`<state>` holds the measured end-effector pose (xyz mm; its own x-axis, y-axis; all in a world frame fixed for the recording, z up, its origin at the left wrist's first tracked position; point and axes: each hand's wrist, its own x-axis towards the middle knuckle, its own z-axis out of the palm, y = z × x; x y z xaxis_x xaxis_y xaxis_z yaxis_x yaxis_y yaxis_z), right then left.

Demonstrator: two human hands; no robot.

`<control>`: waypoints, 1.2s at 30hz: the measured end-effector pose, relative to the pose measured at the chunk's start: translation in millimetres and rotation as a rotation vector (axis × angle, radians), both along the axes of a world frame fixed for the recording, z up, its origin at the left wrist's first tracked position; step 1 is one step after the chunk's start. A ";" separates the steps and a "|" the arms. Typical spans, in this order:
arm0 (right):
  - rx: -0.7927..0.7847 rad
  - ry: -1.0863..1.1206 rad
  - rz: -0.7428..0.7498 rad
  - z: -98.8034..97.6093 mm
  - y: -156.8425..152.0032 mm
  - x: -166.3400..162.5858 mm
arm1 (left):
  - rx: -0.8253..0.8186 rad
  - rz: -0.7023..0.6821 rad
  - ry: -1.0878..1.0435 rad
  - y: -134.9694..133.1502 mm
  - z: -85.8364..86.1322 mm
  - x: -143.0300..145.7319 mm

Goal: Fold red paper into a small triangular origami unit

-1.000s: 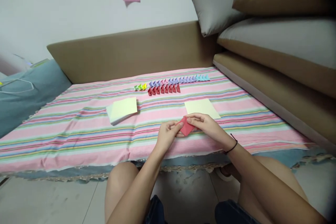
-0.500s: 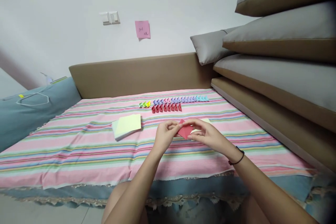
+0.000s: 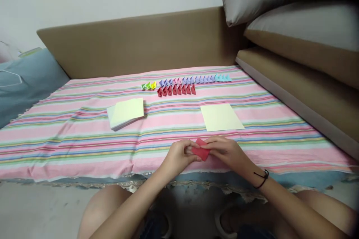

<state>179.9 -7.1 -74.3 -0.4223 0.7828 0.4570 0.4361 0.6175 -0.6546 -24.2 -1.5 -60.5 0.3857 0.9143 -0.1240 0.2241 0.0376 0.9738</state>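
Note:
A small folded red paper is held between both hands above the front part of the striped cloth. My left hand pinches its left side, thumb below and fingers above. Over its right edge, my right hand presses with its fingertips, the thumb mostly hidden. Beyond the hands lie a row of dark red folded paper pieces and, behind it, a row of purple, pink and blue folded pieces. A few green and yellow folded pieces stand to their left.
A stack of pale paper sheets lies on the left of the striped cloth. One pale yellow sheet lies just beyond my right hand. Stacked cushions rise on the right, and a brown backrest runs along the wall.
My view has tilted down. The red paper has turned and now looks smaller between the fingers. My right fingers have moved onto its edge, and the yellow sheet is now uncovered.

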 end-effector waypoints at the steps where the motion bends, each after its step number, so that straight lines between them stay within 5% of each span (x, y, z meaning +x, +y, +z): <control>1: 0.031 -0.011 -0.013 -5.2 -1.7 1.1 | 0.108 -0.029 0.073 -2.0 -2.5 -0.5; 6: 0.144 -0.111 -0.060 -18.7 -7.8 1.8 | 0.602 -0.105 0.324 -4.2 -12.7 -4.7; 17: 0.385 -0.374 0.023 -12.1 -23.7 3.7 | 1.137 -0.398 0.520 -6.4 -25.6 -12.8; 30: 0.045 -0.135 -0.102 -13.8 -22.3 4.5 | 0.840 -0.196 0.482 -10.9 -21.1 3.6; 36: -0.122 -0.078 -0.180 -10.3 -17.3 3.7 | 0.463 -0.052 0.287 -3.8 -19.7 -0.5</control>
<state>183.5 -24.4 -84.5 -0.3012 0.8960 0.3261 0.5840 0.4437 -0.6797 -24.7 -5.3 -80.2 0.4417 0.8790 0.1796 0.4735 -0.3985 0.7855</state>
